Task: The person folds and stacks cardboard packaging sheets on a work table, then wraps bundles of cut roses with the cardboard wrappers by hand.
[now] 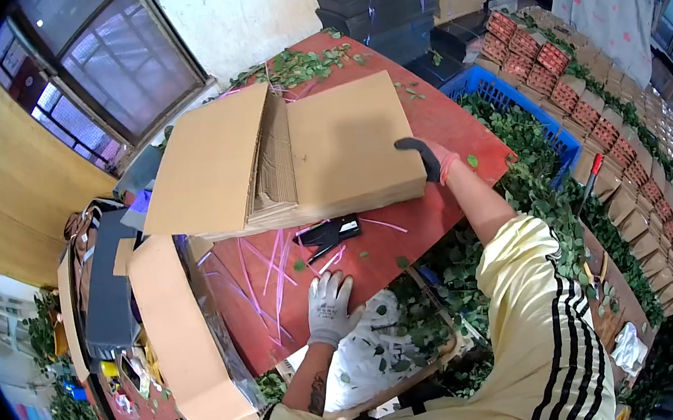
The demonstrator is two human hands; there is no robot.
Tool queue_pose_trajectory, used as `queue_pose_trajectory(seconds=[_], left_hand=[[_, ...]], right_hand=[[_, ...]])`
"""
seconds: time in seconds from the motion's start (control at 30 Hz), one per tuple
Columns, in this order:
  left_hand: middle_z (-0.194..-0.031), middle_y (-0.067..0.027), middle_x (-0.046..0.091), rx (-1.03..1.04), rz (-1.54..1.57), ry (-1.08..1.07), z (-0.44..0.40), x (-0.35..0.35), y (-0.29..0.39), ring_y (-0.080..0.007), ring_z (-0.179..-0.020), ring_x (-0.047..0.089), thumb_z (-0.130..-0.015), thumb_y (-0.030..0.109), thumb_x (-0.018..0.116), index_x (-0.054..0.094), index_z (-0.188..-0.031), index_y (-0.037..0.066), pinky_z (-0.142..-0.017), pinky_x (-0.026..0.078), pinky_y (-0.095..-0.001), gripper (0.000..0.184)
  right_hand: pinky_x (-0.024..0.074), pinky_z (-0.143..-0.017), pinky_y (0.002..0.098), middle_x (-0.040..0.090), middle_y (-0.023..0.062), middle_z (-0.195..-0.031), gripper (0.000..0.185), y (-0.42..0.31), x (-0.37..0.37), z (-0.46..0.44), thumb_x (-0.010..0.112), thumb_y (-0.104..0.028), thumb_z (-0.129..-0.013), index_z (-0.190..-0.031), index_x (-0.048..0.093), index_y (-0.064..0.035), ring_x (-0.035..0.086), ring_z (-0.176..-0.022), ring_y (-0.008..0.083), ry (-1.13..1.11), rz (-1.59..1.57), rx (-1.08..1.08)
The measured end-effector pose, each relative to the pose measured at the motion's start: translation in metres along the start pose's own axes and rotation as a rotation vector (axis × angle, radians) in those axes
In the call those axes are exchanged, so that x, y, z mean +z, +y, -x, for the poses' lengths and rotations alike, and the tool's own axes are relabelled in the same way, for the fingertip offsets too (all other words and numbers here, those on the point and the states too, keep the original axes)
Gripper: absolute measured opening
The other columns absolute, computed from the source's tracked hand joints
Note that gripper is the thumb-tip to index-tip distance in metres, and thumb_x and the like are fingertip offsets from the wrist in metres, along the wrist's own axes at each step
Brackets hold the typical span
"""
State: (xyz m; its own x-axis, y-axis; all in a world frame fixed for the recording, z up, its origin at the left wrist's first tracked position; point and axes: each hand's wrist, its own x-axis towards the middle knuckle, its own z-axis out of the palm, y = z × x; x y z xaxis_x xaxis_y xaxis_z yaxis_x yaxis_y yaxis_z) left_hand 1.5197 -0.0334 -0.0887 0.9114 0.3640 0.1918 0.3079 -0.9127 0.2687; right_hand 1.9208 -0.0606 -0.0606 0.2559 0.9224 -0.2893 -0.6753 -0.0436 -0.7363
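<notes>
A stack of folded cardboard sheets (353,141) lies on the red table (461,132), with one sheet (208,158) raised at its left. At the stack's right edge is my right hand (431,158), in a dark and pink glove, its fingers closed on the cardboard. My left hand (332,307), in a pale grey glove, rests at the table's front edge with fingers spread, holding nothing. Between it and the stack lie a black stapler-like tool (329,234) and purple strips (277,276).
Leaves (306,67) cover the table's back corner. A blue crate (559,141) with greenery stands at the right, beside rows of wrapped bundles (531,52). A long cardboard piece (177,313) is at the left. A white bag (371,357) sits below the front edge.
</notes>
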Motion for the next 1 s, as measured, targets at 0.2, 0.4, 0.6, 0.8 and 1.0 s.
queue_pose_trajectory(seconds=[0.2, 0.4, 0.6, 0.8, 1.0], left_hand=[[-0.121, -0.0141, 0.052, 0.043, -0.093, 0.035, -0.053, -0.054, 0.036, -0.0331, -0.119, 0.040, -0.069, 0.034, 0.064, 0.056, -0.115, 0.011, -0.102, 0.028, -0.0478, 0.052], [-0.120, -0.0139, 0.053, -0.035, -0.109, 0.217, 0.009, -0.064, -0.017, -0.0325, -0.118, 0.043, -0.073, 0.033, 0.061, 0.059, -0.108, 0.008, -0.103, 0.026, -0.0488, 0.043], [-0.117, -0.0156, 0.053, -0.480, 0.581, 1.202, -0.042, -0.217, -0.139, -0.0278, -0.110, 0.050, -0.094, 0.031, 0.048, 0.043, -0.128, -0.001, -0.097, 0.037, -0.0367, 0.048], [-0.123, -0.0049, 0.056, -0.609, 1.451, 0.297, -0.098, -0.186, -0.254, -0.0178, -0.109, 0.054, -0.091, 0.037, 0.052, 0.052, -0.125, 0.006, -0.092, 0.043, -0.0312, 0.045], [-0.108, -0.0047, 0.063, -0.725, 1.578, 0.401, -0.081, -0.202, -0.201, -0.0161, -0.097, 0.059, -0.089, 0.028, 0.056, 0.058, -0.112, 0.009, -0.084, 0.047, -0.0331, 0.029]], right_hand=[[0.0510, -0.078, 0.0309, 0.065, 0.0069, -0.100, 0.026, 0.025, -0.015, 0.017, 0.056, -0.019, -0.086, -0.106, 0.060, -0.0022, 0.063, -0.089, 0.0166, -0.001, -0.008, -0.119], [0.0452, -0.090, 0.0384, 0.060, 0.0173, -0.113, 0.066, -0.051, -0.009, 0.045, 0.063, -0.048, -0.075, -0.120, 0.053, -0.0006, 0.058, -0.104, 0.0297, 1.057, 1.454, -0.180], [0.0454, -0.077, 0.0337, 0.057, 0.0124, -0.098, 0.064, -0.015, 0.175, 0.051, 0.065, -0.040, -0.079, -0.124, 0.046, 0.0018, 0.056, -0.086, 0.0231, 0.243, 0.462, -0.606], [0.0495, -0.067, 0.0306, 0.064, 0.0105, -0.085, 0.044, 0.043, 0.196, -0.069, 0.071, -0.035, -0.073, -0.096, 0.062, 0.0021, 0.062, -0.075, 0.0182, 0.061, 0.353, -0.200], [0.0499, -0.075, 0.0277, 0.063, 0.0052, -0.096, 0.029, 0.030, 0.205, -0.040, 0.058, -0.024, -0.083, -0.102, 0.060, -0.0025, 0.061, -0.086, 0.0140, -0.181, 0.285, -0.103]])
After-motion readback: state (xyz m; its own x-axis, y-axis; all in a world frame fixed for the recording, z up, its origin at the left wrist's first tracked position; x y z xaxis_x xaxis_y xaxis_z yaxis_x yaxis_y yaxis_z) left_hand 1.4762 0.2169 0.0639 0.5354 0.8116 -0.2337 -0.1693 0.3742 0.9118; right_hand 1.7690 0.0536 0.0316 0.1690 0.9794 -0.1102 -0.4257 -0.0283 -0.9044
